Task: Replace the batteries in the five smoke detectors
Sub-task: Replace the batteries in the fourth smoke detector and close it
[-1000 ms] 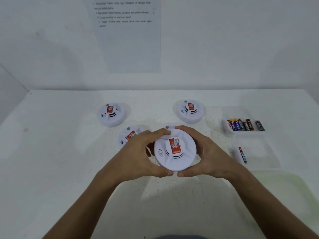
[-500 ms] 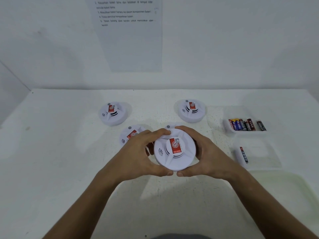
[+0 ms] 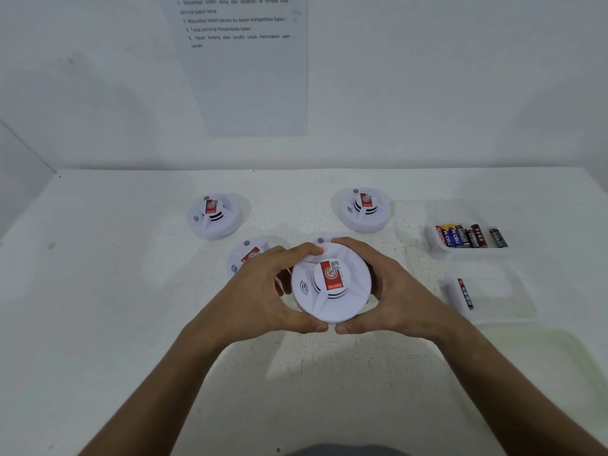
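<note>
A round white smoke detector with a red label is held above the white table, face up. My left hand grips its left rim, with the index fingertip at a red glowing spot near the top edge. My right hand grips its right rim. Another detector lies partly hidden behind my left hand, and the edge of one more peeks out behind the held one. Two further detectors lie at the back left and back right.
A clear tray at the right holds several batteries. Nearer, a second clear tray holds a single battery. A pale tray lies at the front right. An instruction sheet hangs on the wall.
A red light now glows at the top edge of the held detector under my left index fingertip. Both hands hold the detector in the same place.
</note>
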Demonstrator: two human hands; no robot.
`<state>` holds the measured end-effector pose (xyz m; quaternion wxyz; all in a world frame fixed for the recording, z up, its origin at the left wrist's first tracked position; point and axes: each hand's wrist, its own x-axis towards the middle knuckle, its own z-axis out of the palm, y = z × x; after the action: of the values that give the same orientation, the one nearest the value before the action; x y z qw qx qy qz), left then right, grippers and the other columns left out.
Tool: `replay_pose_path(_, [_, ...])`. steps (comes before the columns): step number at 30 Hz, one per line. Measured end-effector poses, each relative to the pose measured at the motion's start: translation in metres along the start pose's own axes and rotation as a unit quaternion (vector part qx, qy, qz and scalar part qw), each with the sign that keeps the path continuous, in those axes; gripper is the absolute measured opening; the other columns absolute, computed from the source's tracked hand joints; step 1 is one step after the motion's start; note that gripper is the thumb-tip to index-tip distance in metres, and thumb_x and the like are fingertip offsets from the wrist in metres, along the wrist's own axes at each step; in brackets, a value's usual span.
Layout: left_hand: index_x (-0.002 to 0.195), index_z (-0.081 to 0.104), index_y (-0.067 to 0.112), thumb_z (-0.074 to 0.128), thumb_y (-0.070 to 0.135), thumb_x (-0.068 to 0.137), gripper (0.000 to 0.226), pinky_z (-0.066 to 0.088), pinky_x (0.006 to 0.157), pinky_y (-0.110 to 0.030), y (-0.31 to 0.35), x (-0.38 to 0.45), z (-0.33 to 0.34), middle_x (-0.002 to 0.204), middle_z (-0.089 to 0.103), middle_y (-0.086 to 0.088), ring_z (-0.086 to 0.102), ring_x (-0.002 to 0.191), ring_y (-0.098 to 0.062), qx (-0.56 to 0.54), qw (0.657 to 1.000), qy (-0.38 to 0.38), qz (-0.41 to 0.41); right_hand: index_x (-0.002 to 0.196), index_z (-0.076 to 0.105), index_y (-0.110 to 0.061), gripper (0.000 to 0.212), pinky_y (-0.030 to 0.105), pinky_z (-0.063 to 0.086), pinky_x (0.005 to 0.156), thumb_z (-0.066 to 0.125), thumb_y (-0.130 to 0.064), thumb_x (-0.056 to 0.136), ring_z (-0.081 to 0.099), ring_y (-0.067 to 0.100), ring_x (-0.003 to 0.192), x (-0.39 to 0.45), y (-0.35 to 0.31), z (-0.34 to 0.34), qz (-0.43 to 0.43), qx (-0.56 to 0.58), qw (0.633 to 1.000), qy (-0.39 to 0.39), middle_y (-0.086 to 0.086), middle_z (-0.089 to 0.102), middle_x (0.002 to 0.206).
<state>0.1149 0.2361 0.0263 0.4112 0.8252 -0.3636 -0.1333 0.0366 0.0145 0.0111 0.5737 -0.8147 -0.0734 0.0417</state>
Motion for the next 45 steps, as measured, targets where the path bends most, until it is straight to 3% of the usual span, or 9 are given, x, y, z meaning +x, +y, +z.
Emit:
replay_pose_path(9, [0.130, 0.049, 0.045, 0.085, 0.052, 0.055, 0.083, 0.055, 0.070, -0.019, 0.0012, 0.0010, 0.0037, 0.106, 0.055, 0.023, 0.056, 0.094, -0.010, -0.010, 1.000, 0.007, 0.008, 0.147, 0.038, -0.019, 0.099, 0.041, 0.049, 0.106, 0.090, -0.004, 0.065, 0.048, 0.019, 0.136, -0.0017, -0.0004, -0.0041, 0.007, -0.002, 1.000, 0.002, -0.004, 0.049, 0.147])
replay_pose_path(12, [0.133, 0.046, 0.044, 0.084, 0.056, 0.055, 0.087, 0.057, 0.068, -0.021, 0.0016, 0.0026, 0.0044, 0.108, 0.058, 0.018, 0.059, 0.092, -0.013, -0.023, 0.999, 0.024, 0.023, 0.147, 0.038, -0.019, 0.099, 0.040, 0.050, 0.105, 0.090, -0.002, 0.065, 0.050, 0.018, 0.134, -0.0011, -0.0012, -0.0060, 0.006, 0.004, 1.000, 0.007, -0.005, 0.052, 0.144])
replay_pose_path(16, [0.143, 0.038, 0.035, 0.084, 0.056, 0.052, 0.104, 0.056, 0.069, -0.019, 0.0031, 0.0032, 0.0046, 0.107, 0.055, 0.023, 0.059, 0.092, -0.004, -0.015, 1.000, 0.021, -0.001, 0.147, 0.038, -0.017, 0.099, 0.038, 0.050, 0.105, 0.090, -0.003, 0.064, 0.049, 0.018, 0.134, -0.0016, -0.0002, -0.0059, 0.006, 0.005, 1.000, 0.011, -0.006, 0.051, 0.144])
replay_pose_path(25, [0.129, 0.052, 0.041, 0.088, 0.049, 0.057, 0.081, 0.057, 0.066, -0.020, 0.0023, 0.0017, 0.0059, 0.099, 0.059, 0.018, 0.059, 0.088, -0.011, -0.017, 0.999, 0.035, 0.022, 0.146, 0.037, -0.015, 0.097, 0.025, 0.049, 0.103, 0.089, 0.000, 0.066, 0.049, 0.012, 0.134, -0.0028, 0.0005, -0.0038, 0.006, 0.017, 1.000, 0.010, -0.009, 0.051, 0.144])
replay_pose_path(37, [0.132, 0.051, 0.038, 0.085, 0.052, 0.056, 0.085, 0.056, 0.066, -0.020, -0.0017, 0.0019, 0.0079, 0.099, 0.058, 0.019, 0.059, 0.089, -0.012, -0.023, 0.999, 0.038, 0.019, 0.147, 0.035, -0.017, 0.099, 0.023, 0.050, 0.100, 0.089, -0.001, 0.066, 0.049, 0.011, 0.133, -0.0027, -0.0004, -0.0039, 0.009, 0.016, 1.000, 0.008, -0.010, 0.050, 0.144])
replay_pose_path(41, [0.129, 0.048, 0.046, 0.084, 0.053, 0.056, 0.082, 0.058, 0.067, -0.021, -0.0033, 0.0027, 0.0091, 0.100, 0.058, 0.019, 0.060, 0.091, -0.012, -0.026, 0.999, 0.042, 0.022, 0.147, 0.035, -0.018, 0.099, 0.021, 0.050, 0.098, 0.089, -0.003, 0.066, 0.049, 0.010, 0.133, -0.0022, -0.0002, -0.0035, 0.013, 0.008, 1.000, 0.008, -0.013, 0.049, 0.144])
replay_pose_path(45, [0.132, 0.051, 0.038, 0.085, 0.051, 0.056, 0.084, 0.055, 0.066, -0.018, -0.0032, 0.0022, 0.0081, 0.099, 0.058, 0.019, 0.058, 0.090, -0.011, -0.024, 0.999, 0.036, 0.024, 0.147, 0.035, -0.020, 0.098, 0.020, 0.050, 0.098, 0.089, -0.004, 0.067, 0.049, 0.009, 0.133, -0.0021, -0.0019, -0.0032, 0.012, 0.005, 1.000, 0.009, -0.015, 0.049, 0.144])
